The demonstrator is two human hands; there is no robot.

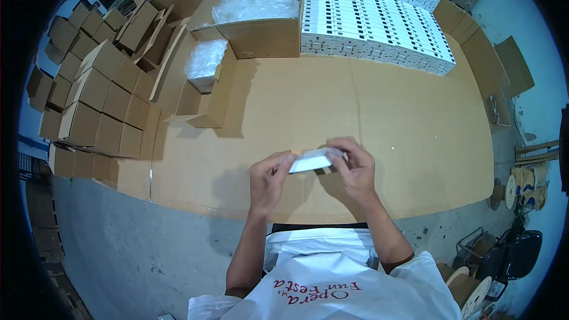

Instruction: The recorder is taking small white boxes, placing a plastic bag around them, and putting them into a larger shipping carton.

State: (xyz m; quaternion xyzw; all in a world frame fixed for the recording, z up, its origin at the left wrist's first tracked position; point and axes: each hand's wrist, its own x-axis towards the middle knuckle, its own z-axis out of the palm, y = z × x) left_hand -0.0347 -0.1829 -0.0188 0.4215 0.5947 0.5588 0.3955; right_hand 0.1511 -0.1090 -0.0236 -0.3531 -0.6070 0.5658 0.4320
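Between my two hands, above the near part of the cardboard-covered table [284, 106], is a small flat white box [310, 161]. My left hand [269, 179] pinches its left end between thumb and fingers. At the right end my right hand [354, 169] is closed on it, with some clear plastic film [333, 152] by the fingertips. A small orange patch shows near the left fingertips. The underside of the box is hidden.
Far right stand rows of white patterned boxes [373, 24]. Clear plastic bags fill a large carton [264, 37]; a narrower open carton [207, 112] holds a wrapped bundle [205, 62]. Brown boxes [106, 104] are stacked at the left. A black chair [515, 252] stands at right.
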